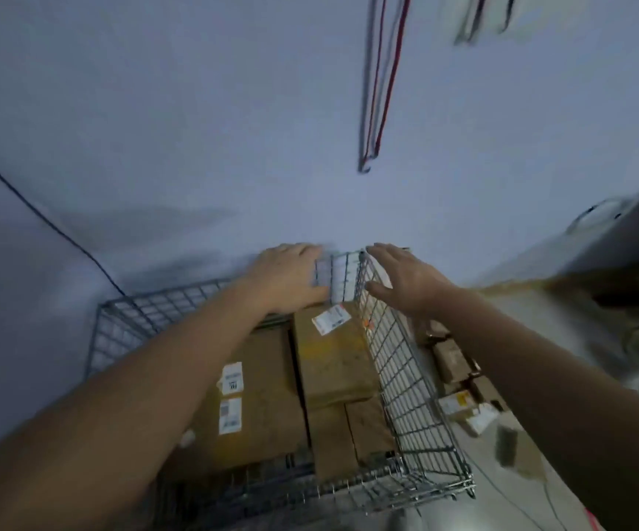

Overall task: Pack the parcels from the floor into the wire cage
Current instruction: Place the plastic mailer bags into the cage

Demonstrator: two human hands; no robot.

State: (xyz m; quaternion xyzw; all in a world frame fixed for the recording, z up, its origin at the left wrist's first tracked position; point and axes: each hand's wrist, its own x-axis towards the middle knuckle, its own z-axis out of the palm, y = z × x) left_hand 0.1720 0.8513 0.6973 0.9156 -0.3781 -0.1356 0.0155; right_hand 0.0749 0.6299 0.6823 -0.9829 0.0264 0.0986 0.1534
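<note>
A wire cage (406, 381) stands against the wall, filled with brown cardboard parcels. A big labelled parcel (260, 396) lies on its left side. A second parcel (333, 362) with a white label lies on the right, over two smaller ones (352, 435). My left hand (285, 277) is at the cage's far wall, fingertips against the mesh; blur hides whether they curl round the wire. My right hand (402, 277) hovers with spread fingers over the far top corner of the right wall and holds nothing. More parcels (452, 362) lie on the floor right of the cage.
A pale wall rises right behind the cage. Red and dark cords (379, 90) hang on it, and a black cable (42, 218) runs down to the cage's left corner. A grey bulky object (616, 243) is at the right edge. Thin wires trail across the floor.
</note>
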